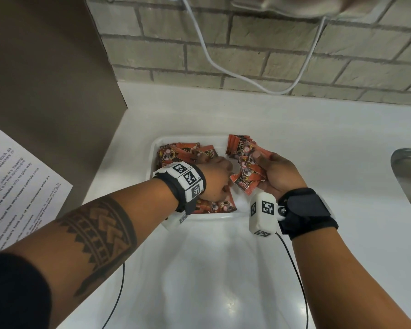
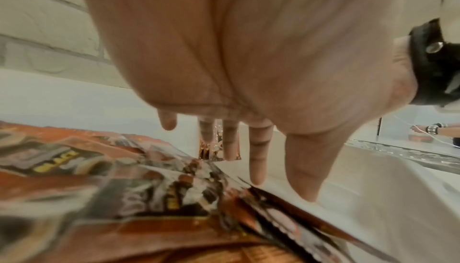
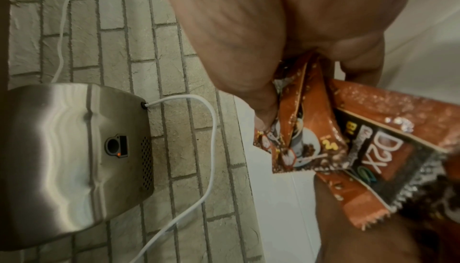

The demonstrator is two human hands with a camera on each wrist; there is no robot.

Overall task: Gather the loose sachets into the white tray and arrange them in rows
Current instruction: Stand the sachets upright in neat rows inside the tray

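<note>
One white tray point(image 1: 220, 140) sits on the white counter point(image 1: 318, 143) against the brick wall, holding a loose overlapping heap of orange-brown sachets point(image 1: 183, 151) whose exact count cannot be read. The right hand point(image 1: 279, 175) grips a fanned bunch of sachets point(image 1: 246, 162) between thumb and curled fingers above the tray's right edge; at least four are distinguishable. The left hand point(image 1: 215, 180) reaches down inside the tray, fingers point(image 2: 257, 149) extended straight and gripping nothing.

The left hand point(image 1: 215, 180) reaches palm-down with fingers point(image 2: 257, 155) extended, while the right hand point(image 1: 277, 173) curls closed, palm up.
</note>
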